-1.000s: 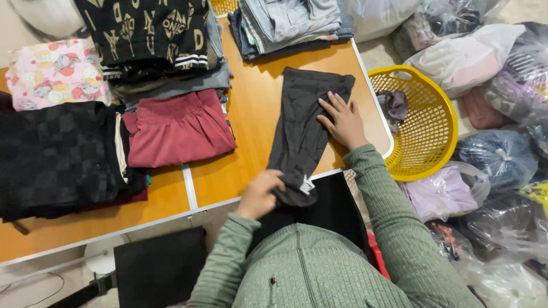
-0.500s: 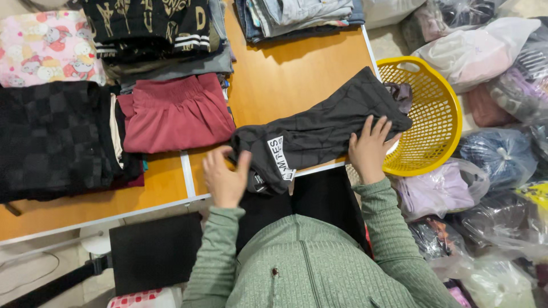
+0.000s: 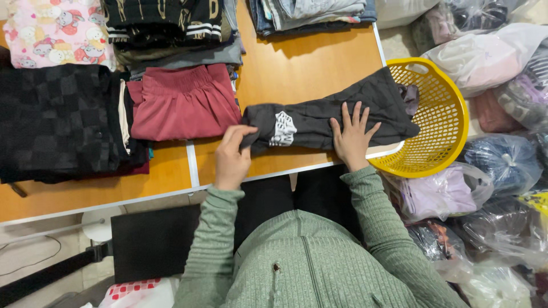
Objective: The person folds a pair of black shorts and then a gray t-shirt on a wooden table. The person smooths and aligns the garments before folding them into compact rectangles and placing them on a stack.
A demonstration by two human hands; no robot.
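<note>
Bare tabletop (image 3: 302, 68) free; yellow basket (image 3: 451, 114) blocks right.

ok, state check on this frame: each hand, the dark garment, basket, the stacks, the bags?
left hand: pinching the end of the dark garment
right hand: flat, fingers spread, pressing on the garment
dark garment: folded lengthwise, lying across the table, one end over the basket rim
yellow basket: upright, nearly empty, a bit of dark cloth inside
maroon garment: folded flat
black checked garment: folded
jeans stack: folded, piled
plastic bags: filled with clothes
</note>
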